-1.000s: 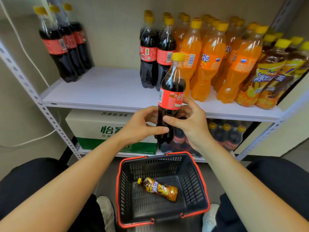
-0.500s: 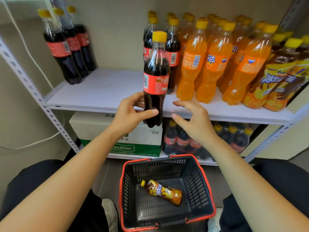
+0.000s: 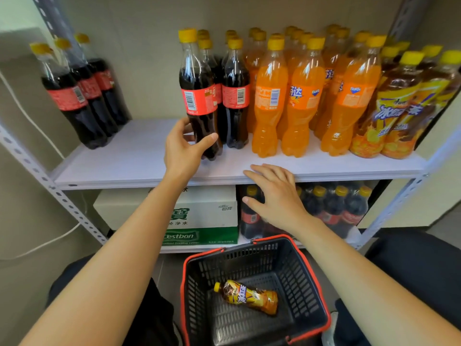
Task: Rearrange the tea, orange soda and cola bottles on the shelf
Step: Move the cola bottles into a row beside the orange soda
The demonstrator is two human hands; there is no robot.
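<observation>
L hand (image 3: pixel 185 148) is out at the shelf (image 3: pixel 119 163), arm stretched fwd. Its thumb lies across the front and its fingers go round the back of a cola bottle (image 3: pixel 198 96), gripping it low, below the red label. Bottle leans a bit, base at the shelf board, can't tell if it's fully down. It's just left of the other colas (image 3: pixel 235 96), w/ orange sodas (image 3: pixel 270 101) next on the right and tea bottles (image 3: pixel 399 113) at the right end. 3 more colas (image 3: pixel 82 96) stand well apart on the left. R hand (image 3: pixel 277 196) hangs palm down in front of the shelf edge, fingers straight and spread, holding nothing. Below, nearer, a basket (image 3: pixel 299 275) w/ a lone tea bottle (image 3: pixel 249 294) lying on its side.
</observation>
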